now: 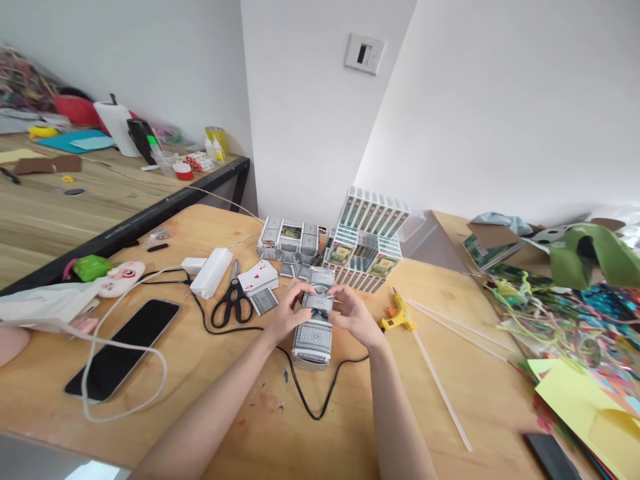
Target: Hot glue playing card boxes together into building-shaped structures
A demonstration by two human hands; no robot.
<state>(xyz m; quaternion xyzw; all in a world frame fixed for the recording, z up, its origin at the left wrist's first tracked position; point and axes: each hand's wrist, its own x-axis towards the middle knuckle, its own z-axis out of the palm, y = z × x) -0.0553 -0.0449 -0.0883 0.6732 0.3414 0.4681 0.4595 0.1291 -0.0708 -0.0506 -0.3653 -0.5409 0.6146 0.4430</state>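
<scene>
A long boxy piece (313, 341) built of grey-patterned playing cards lies on the table in front of me. My left hand (291, 311) grips its left side, fingers bent over the upper edge. From the other side my right hand (355, 316) holds it, thumb and fingertips pressed at the middle near a dark gap. Beyond the fingertips stands another grey playing-card structure (270, 235), and a stack of green-and-white card boxes (375, 215) rises to its right. Loose playing cards (258, 278) and black-handled scissors (233, 301) lie left of my left hand.
A yellow glue gun (399, 314) with a clear glue stick (443, 392) lies right of my hands. A black cable (320, 416) loops below the card piece. Left are a phone (125, 348) and white power strip (211, 273). Coloured paper (585, 407) and craft scraps cover the right edge.
</scene>
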